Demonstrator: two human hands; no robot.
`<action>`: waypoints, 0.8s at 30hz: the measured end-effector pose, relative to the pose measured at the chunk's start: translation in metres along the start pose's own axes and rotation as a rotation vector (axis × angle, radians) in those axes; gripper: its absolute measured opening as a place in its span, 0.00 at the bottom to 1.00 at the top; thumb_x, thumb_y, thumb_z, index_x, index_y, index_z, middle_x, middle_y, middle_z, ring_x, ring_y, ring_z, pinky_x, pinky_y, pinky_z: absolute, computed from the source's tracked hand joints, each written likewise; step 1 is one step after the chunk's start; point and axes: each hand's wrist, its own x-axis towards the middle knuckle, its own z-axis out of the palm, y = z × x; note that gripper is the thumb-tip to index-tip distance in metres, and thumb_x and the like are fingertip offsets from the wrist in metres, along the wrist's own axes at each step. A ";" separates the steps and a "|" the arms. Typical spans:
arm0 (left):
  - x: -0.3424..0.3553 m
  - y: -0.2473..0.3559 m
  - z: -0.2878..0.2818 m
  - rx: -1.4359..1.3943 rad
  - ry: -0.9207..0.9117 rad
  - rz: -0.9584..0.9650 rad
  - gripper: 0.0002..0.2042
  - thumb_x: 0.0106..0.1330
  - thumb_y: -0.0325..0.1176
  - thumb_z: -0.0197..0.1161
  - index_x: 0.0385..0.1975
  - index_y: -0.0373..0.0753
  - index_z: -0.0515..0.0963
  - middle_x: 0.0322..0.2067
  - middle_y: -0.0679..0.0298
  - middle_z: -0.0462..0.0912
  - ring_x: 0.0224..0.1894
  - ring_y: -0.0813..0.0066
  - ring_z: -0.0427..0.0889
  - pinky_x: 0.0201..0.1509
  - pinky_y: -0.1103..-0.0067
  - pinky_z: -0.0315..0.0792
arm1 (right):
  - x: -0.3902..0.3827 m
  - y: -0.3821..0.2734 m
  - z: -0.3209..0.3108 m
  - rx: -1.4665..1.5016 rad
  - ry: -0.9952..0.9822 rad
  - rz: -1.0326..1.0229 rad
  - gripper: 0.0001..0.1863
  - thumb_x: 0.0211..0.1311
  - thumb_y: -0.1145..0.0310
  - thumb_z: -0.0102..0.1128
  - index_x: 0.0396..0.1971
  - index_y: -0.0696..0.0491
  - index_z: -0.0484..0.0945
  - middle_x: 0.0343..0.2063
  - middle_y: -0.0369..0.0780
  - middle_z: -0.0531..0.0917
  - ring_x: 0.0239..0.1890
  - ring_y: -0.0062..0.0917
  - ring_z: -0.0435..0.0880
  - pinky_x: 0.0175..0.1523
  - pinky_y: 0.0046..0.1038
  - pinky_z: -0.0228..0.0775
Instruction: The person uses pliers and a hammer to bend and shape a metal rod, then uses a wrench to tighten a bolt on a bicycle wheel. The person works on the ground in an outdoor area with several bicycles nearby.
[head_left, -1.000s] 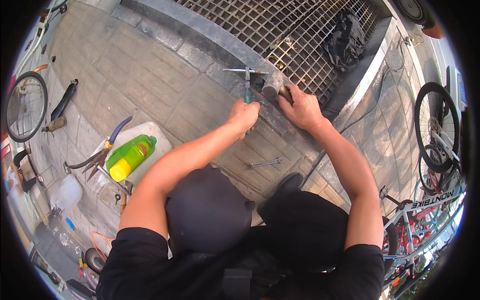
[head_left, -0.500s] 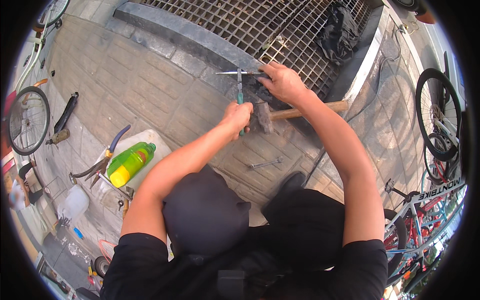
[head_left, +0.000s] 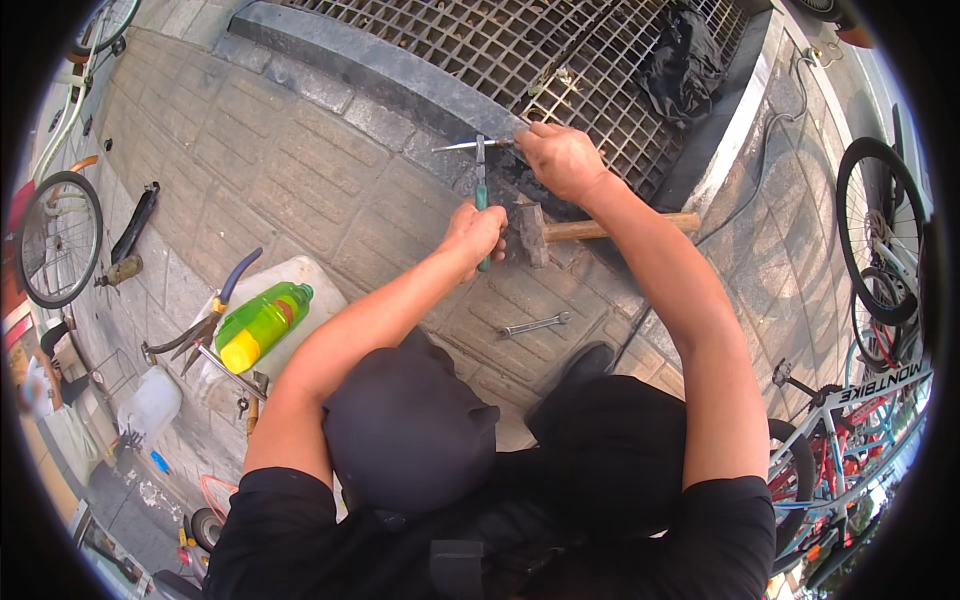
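In the head view, we saw a green bottle [head_left: 268, 322], yellow at 1 end, lying on its side on a pale slab [head_left: 312, 272]; we could not tell what it held. Beside it were large cutters [head_left: 235, 276]. A pale plastic container [head_left: 150, 402] stood farther left, its contents too unclear to tell. A crumpled black bag [head_left: 683, 68] lay on the metal grating [head_left: 540, 50].

The paving [head_left: 240, 160] was brown and ridged; on it lay 1 wrench [head_left: 535, 324] and 1 hammer [head_left: 533, 236], its handle passing beneath the right forearm. Bicycles [head_left: 850, 400] stood at the right.

Near the grating's edge, the left hand [head_left: 475, 236] had its grip wrapped round a green-handled tool [head_left: 482, 195], whose head crossed a metal rod [head_left: 456, 147]. The right hand [head_left: 563, 162] had a narrow grip, pinching the rod's right end.
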 end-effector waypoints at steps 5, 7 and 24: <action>0.004 -0.003 0.004 0.050 0.036 0.031 0.07 0.67 0.33 0.59 0.37 0.37 0.72 0.28 0.62 0.76 0.26 0.70 0.79 0.29 0.69 0.81 | 0.003 -0.004 -0.003 -0.071 0.003 0.029 0.05 0.69 0.67 0.63 0.38 0.52 0.82 0.34 0.41 0.84 0.41 0.40 0.88 0.45 0.40 0.82; 0.005 -0.006 0.006 0.117 0.077 0.060 0.09 0.67 0.34 0.59 0.39 0.36 0.72 0.27 0.61 0.76 0.25 0.69 0.79 0.27 0.69 0.79 | 0.000 -0.007 -0.012 -0.068 0.092 0.072 0.09 0.70 0.63 0.65 0.40 0.53 0.82 0.35 0.42 0.85 0.42 0.41 0.89 0.45 0.41 0.83; 0.025 -0.029 0.004 0.146 0.076 0.234 0.10 0.69 0.35 0.58 0.44 0.37 0.73 0.26 0.64 0.76 0.22 0.72 0.76 0.24 0.70 0.75 | -0.104 -0.031 -0.072 0.162 -0.477 0.187 0.17 0.69 0.60 0.69 0.46 0.59 0.80 0.43 0.50 0.81 0.45 0.49 0.86 0.47 0.45 0.80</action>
